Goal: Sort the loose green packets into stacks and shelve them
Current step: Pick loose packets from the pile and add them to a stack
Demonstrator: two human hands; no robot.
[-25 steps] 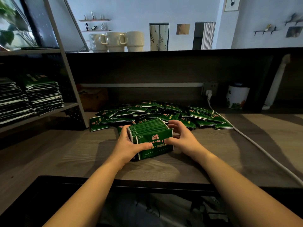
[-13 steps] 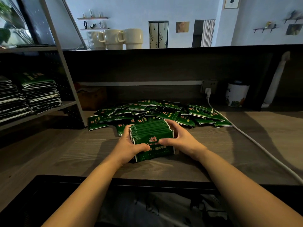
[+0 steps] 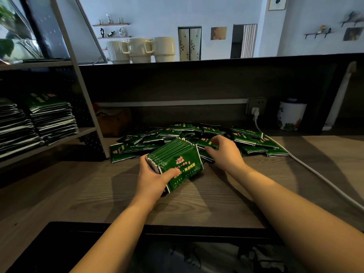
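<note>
Your left hand (image 3: 152, 179) grips the stack (image 3: 176, 161) at frame centre; your right hand (image 3: 224, 152) pinches a packet from the loose pile (image 3: 197, 134) behind. Lift one packet only, then square edges.

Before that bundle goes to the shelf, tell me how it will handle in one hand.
The bundle is many thin separate packets, so it may fan out or shed some. Their wrappers look glossy, probably slippery. The left hand grips only one end, so the far end could sag.
</note>
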